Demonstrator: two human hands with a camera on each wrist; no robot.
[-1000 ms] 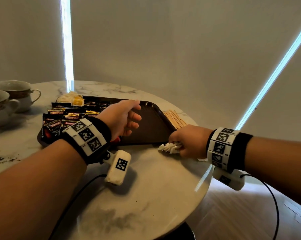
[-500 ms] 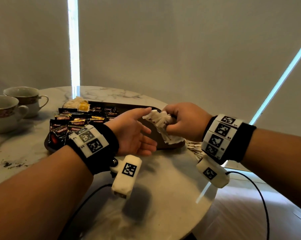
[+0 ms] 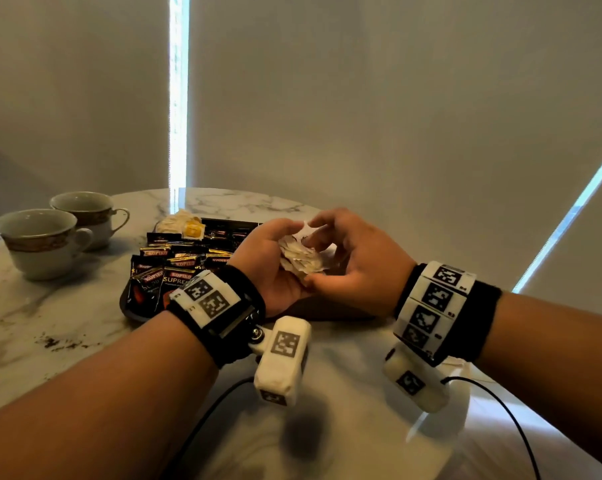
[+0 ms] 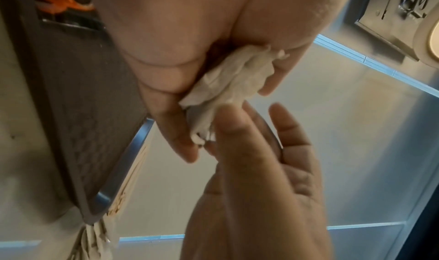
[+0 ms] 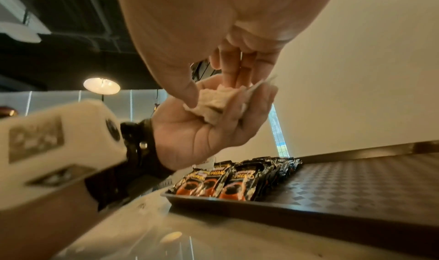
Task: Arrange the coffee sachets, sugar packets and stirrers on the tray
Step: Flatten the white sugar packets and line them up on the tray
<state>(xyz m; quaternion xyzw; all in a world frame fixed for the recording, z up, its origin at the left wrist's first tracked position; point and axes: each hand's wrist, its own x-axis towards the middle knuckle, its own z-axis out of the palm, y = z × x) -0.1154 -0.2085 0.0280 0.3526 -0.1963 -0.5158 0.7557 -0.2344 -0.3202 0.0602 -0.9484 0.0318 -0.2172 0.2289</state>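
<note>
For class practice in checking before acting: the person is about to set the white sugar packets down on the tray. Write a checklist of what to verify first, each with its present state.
1. Sugar packets held: ok, cupped in the left hand, with the right hand pinching them.
2. Packets squared into a neat stack: not ok, they look bunched and crumpled.
3. Free space on the tray: ok, its patterned floor is bare beside the coffee sachets.
4. Coffee sachets in place: ok, lined up at the tray's left end.
5. Stirrers on the tray: cannot tell, hidden behind the hands.
6. All packets gathered: not ok, some lie on the table by the tray's corner.
</note>
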